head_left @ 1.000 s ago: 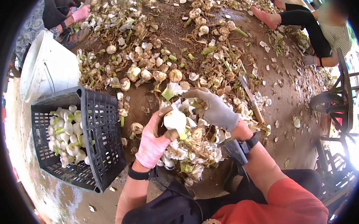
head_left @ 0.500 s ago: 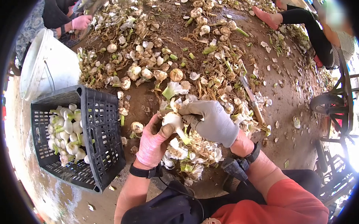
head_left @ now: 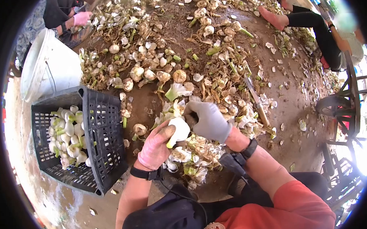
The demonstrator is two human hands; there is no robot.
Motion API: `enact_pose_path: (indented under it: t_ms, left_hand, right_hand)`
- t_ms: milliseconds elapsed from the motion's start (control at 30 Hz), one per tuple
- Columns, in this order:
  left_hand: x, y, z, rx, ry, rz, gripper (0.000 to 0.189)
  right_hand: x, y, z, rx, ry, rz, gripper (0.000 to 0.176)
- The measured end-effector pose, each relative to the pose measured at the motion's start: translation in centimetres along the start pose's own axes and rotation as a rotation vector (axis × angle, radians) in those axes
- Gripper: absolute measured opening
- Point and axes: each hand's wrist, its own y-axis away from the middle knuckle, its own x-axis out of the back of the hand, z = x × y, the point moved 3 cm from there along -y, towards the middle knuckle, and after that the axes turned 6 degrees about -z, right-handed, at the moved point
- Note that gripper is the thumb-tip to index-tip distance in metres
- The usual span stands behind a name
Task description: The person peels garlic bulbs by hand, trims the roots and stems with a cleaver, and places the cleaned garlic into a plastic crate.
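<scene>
My left hand [head_left: 154, 150], in a pink glove, grips a white bulb [head_left: 178, 130] with a green stem end. My right hand [head_left: 208, 121], in a grey glove, closes on the upper side of the same bulb and its outer skin. Both hands hover over a pile of white and green peelings [head_left: 193, 158] on the dirt ground just in front of me. A black plastic crate [head_left: 105, 129] on my left holds several peeled white bulbs [head_left: 67, 136].
A white bucket [head_left: 48, 66] stands behind the crate. Unpeeled bulbs and husks [head_left: 157, 59] cover the ground ahead. A long knife [head_left: 256, 100] lies to the right. Another person's pink-gloved hand [head_left: 82, 18] works at top left; a seated person's leg [head_left: 305, 21] is top right, beside a wheeled frame [head_left: 345, 105].
Both hands have drawn closer to me and lower, turning the bulb so its stem points down-left. The right hand has shifted from the bulb's top to its side.
</scene>
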Motion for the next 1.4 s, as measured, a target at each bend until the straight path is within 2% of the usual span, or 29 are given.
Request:
enact_pose_path:
  t_ms: [67,133,200,267,333,400,467,500,533,567,600,633,667,700,733,800,867,933,1000,1033,1067,1133,1200,1267,1300,1333,1400]
  left_hand:
    - [0.6,-0.1,-0.9,0.033,-0.01,0.042,0.058]
    - [-0.2,0.5,-1.8,0.053,0.216,-0.005,0.054]
    - [-0.9,0.8,-0.8,0.058,0.226,0.014,0.056]
    - [-1.5,1.0,0.5,-0.005,0.063,-0.026,0.059]
    - [-1.3,0.7,0.9,-0.057,0.057,0.042,0.066]
    - [-0.7,0.3,1.2,-0.176,-0.123,0.101,0.068]
    - [-1.0,-0.1,1.5,-0.154,-0.197,0.173,0.07]
    - [-1.0,-0.2,1.8,-0.199,-0.317,0.208,0.072]
    - [-1.1,-0.3,2.0,-0.243,-0.436,0.241,0.074]
    - [-0.9,-0.4,2.2,-0.25,-0.63,0.264,0.075]
    - [-1.0,-0.3,2.3,-0.253,-0.629,0.26,0.075]
    - [-1.4,-0.1,2.3,-0.235,-0.712,0.269,0.076]
    - [-1.8,0.3,2.4,-0.218,-0.797,0.277,0.078]
    - [-2.3,0.8,2.3,-0.162,-0.516,0.188,0.081]
    - [-2.9,1.2,2.9,-0.265,-0.421,0.099,0.084]
    - [-2.0,2.3,4.5,-0.314,-0.241,0.115,0.091]
    - [0.4,4.5,6.3,-0.615,0.568,0.11,0.099]
    - [4.3,6.9,10.5,-0.861,0.829,-0.481,0.094]
    - [3.2,8.6,12.1,-1.037,0.827,-0.463,0.098]
    - [3.1,8.2,12.3,-0.957,0.763,-0.462,0.099]
    - [2.6,7.3,11.3,-0.906,0.767,-0.44,0.092]
    - [2.3,4.9,9.1,-0.747,0.662,-0.354,0.082]
    - [2.3,3.6,7.2,-0.563,0.259,0.028,0.068]
    - [2.1,2.1,6.1,-0.372,-0.194,0.375,0.062]
    - [1.7,1.1,5.8,-0.381,-0.379,0.424,0.063]
    - [1.7,0.3,5.3,-0.382,-0.564,0.471,0.063]
    - [2.5,-1.3,4.0,-0.52,-1.059,0.486,0.074]
  right_hand:
    - [-0.9,-0.3,1.5,-0.014,0.0,-0.011,0.005]
    - [-1.9,-0.7,4.2,-0.28,0.19,-0.105,0.004]
    - [-1.4,0.1,4.9,-0.192,0.161,0.039,0.007]
    - [-1.0,0.4,5.1,-0.131,0.162,0.062,0.016]
    - [-0.4,0.1,5.1,-0.066,0.06,0.094,0.019]
    - [0.3,-0.3,4.0,-0.008,-0.041,0.121,0.023]
    - [1.7,-0.7,-0.3,-0.068,-0.634,-0.114,0.022]
    - [2.6,-0.7,-2.4,-0.001,-0.433,-0.135,0.013]
    - [2.3,-0.8,-2.6,-0.002,-0.432,-0.135,0.013]
    - [2.0,-0.7,-3.2,0.117,-0.32,-0.1,0.012]
    - [2.0,-0.7,-3.6,0.237,-0.204,-0.062,0.012]
    - [2.0,-1.1,-3.0,0.084,-0.278,-0.158,0.012]
    - [1.2,-1.6,-1.5,-0.003,-0.261,-0.082,0.008]
    - [0.8,-2.1,0.6,-0.102,-0.113,-0.074,0.007]
    - [0.5,-2.5,2.5,-0.202,0.034,-0.063,0.007]
    - [0.4,-2.4,5.6,-0.247,0.024,0.035,0.012]
    - [1.4,-3.0,6.1,-0.147,0.138,0.058,0.024]
    - [1.8,-5.0,6.8,-0.204,0.153,0.146,0.026]
    - [1.6,-7.4,7.0,-0.179,0.169,0.219,0.027]
    - [1.4,-8.8,6.9,-0.154,0.179,0.289,0.028]
    - [0.9,-10.1,6.8,-0.149,0.173,0.283,0.028]
    - [-0.6,-12.1,7.7,-0.169,0.27,0.17,0.027]
    - [-0.8,-12.8,8.3,-0.116,0.311,0.181,0.026]
    - [-0.4,-12.4,7.8,-0.229,0.062,0.079,0.023]
    - [0.3,-11.1,5.1,-0.411,-0.2,-0.036,0.022]
    - [-0.2,-9.8,4.7,-0.415,-0.2,-0.043,0.022]
    - [-1.0,-7.4,3.3,-0.196,-0.582,-0.053,0.022]
